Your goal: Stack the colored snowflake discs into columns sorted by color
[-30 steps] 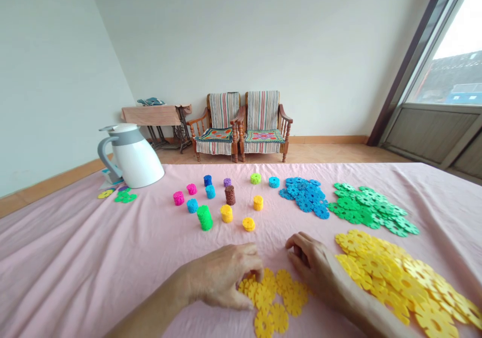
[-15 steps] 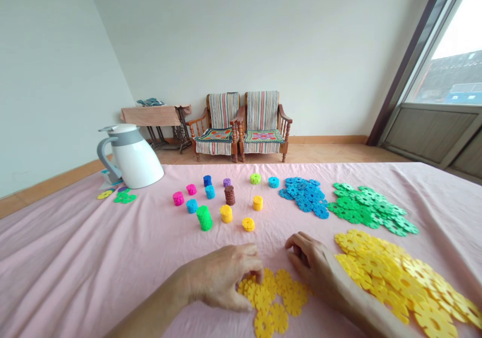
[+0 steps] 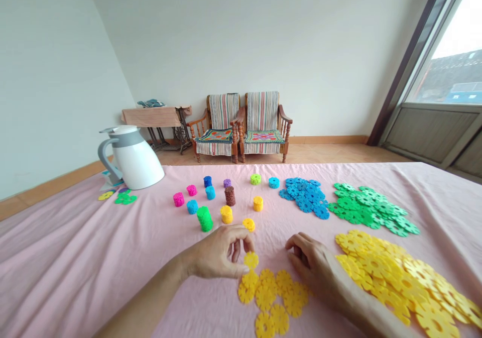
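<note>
My left hand (image 3: 222, 252) pinches a yellow snowflake disc (image 3: 250, 260) between thumb and fingertips, just above the tablecloth. Below it lies a small spread of loose yellow snowflake discs (image 3: 265, 298), overlapping one another. My right hand (image 3: 312, 257) rests on the cloth to the right of that spread, its fingers curled; whatever they hold, if anything, is hidden. Beyond my left hand stands a low yellow stack (image 3: 248, 224), partly behind the fingers. Near it are a taller yellow stack (image 3: 226, 214) and a green stack (image 3: 204, 219).
To the right lie a large yellow disc pile (image 3: 399, 277), a green pile (image 3: 369, 208) and a blue pile (image 3: 306, 195). Small stacks, among them a brown one (image 3: 229, 196), stand mid-table. A white jug (image 3: 136, 159) stands at the back left of the pink tablecloth (image 3: 124, 257).
My left hand has risen away from the loose yellow discs toward the low yellow stack, with one yellow disc now in its fingertips. My right hand has stayed in place.
</note>
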A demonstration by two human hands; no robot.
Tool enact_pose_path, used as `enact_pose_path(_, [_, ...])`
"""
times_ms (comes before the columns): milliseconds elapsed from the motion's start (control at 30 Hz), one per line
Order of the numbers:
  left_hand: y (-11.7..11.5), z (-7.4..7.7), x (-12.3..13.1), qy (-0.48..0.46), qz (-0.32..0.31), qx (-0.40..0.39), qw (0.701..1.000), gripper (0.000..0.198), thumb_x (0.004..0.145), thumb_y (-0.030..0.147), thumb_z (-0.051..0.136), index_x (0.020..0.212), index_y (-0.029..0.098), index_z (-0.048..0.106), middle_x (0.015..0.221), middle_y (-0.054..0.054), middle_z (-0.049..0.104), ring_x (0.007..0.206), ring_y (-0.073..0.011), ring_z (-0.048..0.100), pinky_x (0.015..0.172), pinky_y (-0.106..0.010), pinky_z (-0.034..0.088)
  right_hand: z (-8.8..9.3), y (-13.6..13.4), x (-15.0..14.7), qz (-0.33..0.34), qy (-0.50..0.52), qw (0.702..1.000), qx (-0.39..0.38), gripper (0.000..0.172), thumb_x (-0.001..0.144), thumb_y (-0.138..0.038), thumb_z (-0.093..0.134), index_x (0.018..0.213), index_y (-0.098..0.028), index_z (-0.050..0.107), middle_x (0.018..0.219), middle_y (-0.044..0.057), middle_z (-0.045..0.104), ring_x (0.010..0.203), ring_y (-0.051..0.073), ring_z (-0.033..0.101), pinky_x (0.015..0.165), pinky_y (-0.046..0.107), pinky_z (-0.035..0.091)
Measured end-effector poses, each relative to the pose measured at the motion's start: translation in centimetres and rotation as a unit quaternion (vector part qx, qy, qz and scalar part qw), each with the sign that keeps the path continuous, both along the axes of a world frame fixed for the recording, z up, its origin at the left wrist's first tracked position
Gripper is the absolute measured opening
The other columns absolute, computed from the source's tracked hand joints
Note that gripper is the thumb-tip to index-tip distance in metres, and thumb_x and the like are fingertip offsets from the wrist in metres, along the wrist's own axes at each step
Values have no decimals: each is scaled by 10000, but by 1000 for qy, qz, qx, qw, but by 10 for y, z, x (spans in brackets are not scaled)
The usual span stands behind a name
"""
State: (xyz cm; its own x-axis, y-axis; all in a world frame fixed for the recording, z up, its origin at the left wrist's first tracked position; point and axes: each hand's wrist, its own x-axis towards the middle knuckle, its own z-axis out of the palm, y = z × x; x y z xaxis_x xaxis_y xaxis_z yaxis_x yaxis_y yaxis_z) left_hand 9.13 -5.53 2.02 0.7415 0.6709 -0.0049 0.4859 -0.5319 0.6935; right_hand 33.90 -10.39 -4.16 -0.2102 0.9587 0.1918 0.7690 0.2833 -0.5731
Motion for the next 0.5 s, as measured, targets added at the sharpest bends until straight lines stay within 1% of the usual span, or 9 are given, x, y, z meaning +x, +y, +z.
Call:
enact_pose_path(33, [1, -4, 2, -11, 55, 18, 998, 251, 646, 132, 623, 888, 184, 583, 798, 30, 560, 602, -90, 508, 545, -193, 405, 0, 0, 0, 0, -2, 1000, 1, 151, 812, -136, 417, 818, -199, 554, 723, -12, 544, 599, 117, 507, 566, 234, 340])
enact_pose_path(100, [4, -14, 7, -32, 172, 74, 982, 222, 666, 133, 583, 882, 177, 569, 758, 27, 562, 582, -96, 506, 530, -199, 393, -2, 1, 1, 3, -3, 1000, 6, 149, 806, -135, 420, 821, -202, 552, 727, -11, 547, 610, 120, 516, 570, 234, 344])
enact_pose_path(133, [6, -18, 10, -39, 217, 99, 970, 213, 674, 135, 571, 883, 178, 566, 731, 32, 557, 569, -98, 507, 524, -202, 385, -3, 1, 1, 4, -2, 1000, 9, 150, 804, -133, 419, 822, -203, 551, 731, -9, 550, 616, 121, 521, 575, 234, 348])
enact_pose_path(167, [7, -23, 13, -42, 248, 117, 961, 207, 684, 140, 565, 886, 181, 564, 706, 37, 551, 559, -100, 511, 523, -204, 380, -4, 1, 1, 5, -1, 1000, 13, 152, 802, -132, 417, 824, -203, 550, 735, -8, 552, 621, 122, 524, 579, 235, 352])
enact_pose_path(200, [8, -26, 15, -44, 267, 129, 954, 204, 696, 147, 563, 896, 185, 565, 685, 42, 549, 553, -103, 518, 523, -207, 377, -5, 1, 2, 5, -1, 1000, 16, 155, 802, -131, 414, 826, -203, 550, 735, -8, 552, 622, 123, 526, 581, 235, 354])
enact_pose_path(267, [11, -30, 19, -42, 284, 136, 948, 205, 716, 167, 569, 920, 189, 567, 645, 49, 554, 552, -113, 536, 534, -214, 379, -6, 1, 2, 4, -4, 1000, 19, 157, 801, -131, 410, 827, -201, 548, 729, -8, 549, 618, 123, 526, 584, 237, 358])
enact_pose_path(367, [14, -31, 24, -35, 286, 128, 949, 199, 732, 206, 593, 930, 189, 578, 584, 58, 557, 559, -131, 559, 554, -224, 386, -5, 1, 2, 5, -8, 1000, 17, 153, 802, -136, 413, 829, -200, 549, 729, -7, 551, 619, 126, 526, 586, 238, 360])
enact_pose_path(500, [16, -32, 27, -21, 297, 128, 946, 178, 730, 207, 606, 908, 192, 600, 544, 67, 564, 556, -136, 579, 569, -231, 384, 0, -1, 0, 4, -9, 1000, 11, 158, 810, -139, 409, 825, -202, 553, 734, -7, 554, 612, 122, 518, 575, 233, 352])
